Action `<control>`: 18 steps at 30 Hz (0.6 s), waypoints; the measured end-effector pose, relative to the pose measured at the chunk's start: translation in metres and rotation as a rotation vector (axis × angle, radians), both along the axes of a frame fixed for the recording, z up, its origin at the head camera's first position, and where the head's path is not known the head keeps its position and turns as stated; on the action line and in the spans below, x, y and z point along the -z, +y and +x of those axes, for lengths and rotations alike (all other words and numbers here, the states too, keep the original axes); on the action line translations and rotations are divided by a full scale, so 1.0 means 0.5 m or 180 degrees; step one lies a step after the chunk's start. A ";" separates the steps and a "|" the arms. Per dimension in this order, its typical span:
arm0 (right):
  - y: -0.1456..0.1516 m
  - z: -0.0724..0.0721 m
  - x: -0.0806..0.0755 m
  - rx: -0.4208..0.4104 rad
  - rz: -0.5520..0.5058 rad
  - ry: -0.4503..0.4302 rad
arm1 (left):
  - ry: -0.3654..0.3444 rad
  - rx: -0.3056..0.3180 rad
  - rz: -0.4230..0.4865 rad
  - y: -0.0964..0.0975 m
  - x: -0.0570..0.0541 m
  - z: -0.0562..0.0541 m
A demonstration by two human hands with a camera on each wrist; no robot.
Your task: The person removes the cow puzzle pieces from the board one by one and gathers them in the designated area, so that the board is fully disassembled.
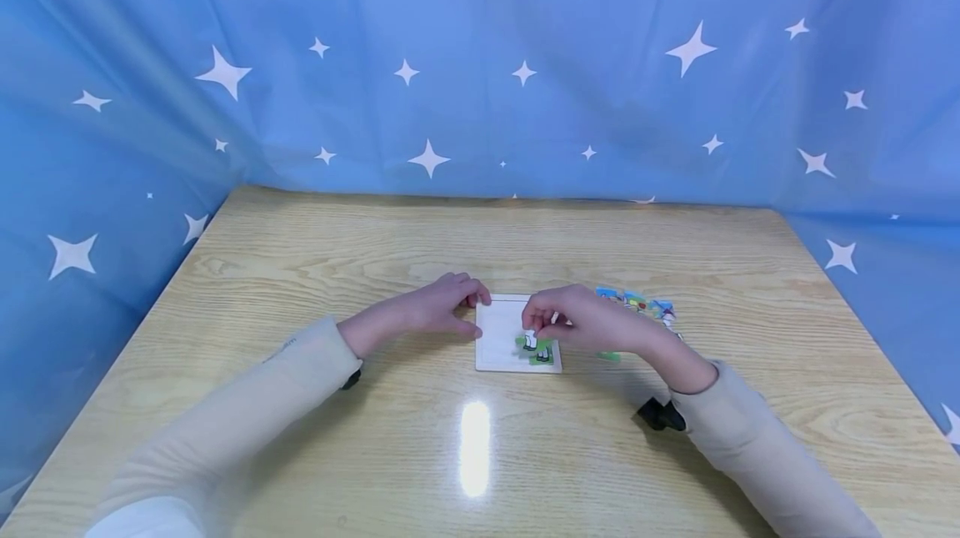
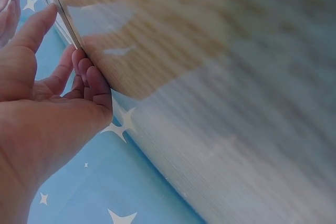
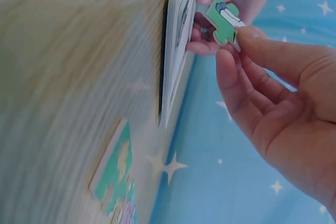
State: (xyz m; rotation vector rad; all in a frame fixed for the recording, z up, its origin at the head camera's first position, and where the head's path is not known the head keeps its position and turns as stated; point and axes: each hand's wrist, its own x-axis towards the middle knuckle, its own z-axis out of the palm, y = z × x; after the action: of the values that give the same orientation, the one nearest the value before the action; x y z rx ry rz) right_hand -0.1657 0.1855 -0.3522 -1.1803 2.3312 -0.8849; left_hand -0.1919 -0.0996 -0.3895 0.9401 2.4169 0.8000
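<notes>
Between thumb and fingers my right hand [image 1: 581, 317] pinches a green jigsaw puzzle piece [image 3: 226, 22] with a white-and-dark picture part on it. The piece is held above the white puzzle tray [image 1: 497, 346]. Another green piece [image 1: 542, 354] lies in the tray's near right corner. My left hand [image 1: 442, 304] touches the tray's left edge, thumb and fingers spread along it; in the left wrist view the outer fingers of the left hand [image 2: 58, 93] are bent beside the edge.
More colourful puzzle pieces [image 1: 637, 304] lie on the wooden table [image 1: 337, 446] to the right of the tray, partly hidden behind my right hand and wrist. A blue curtain [image 1: 360, 104] with white stars stands behind the table and along its sides.
</notes>
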 end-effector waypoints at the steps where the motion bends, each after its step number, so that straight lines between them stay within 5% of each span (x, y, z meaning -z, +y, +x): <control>1: 0.004 0.000 0.000 0.0010 0.0001 -0.0003 | -0.0008 -0.0005 -0.0001 0.000 0.000 0.000; 18: 0.062 0.005 -0.008 0.0065 0.0022 0.0132 | -0.0058 0.0031 0.0053 -0.004 -0.001 0.000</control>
State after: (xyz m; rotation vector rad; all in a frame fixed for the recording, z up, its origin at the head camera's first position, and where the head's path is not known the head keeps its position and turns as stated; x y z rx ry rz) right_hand -0.1631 0.2164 -0.3484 -1.1847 2.3814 -0.8664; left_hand -0.1918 -0.1015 -0.3888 0.9462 2.3919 0.8226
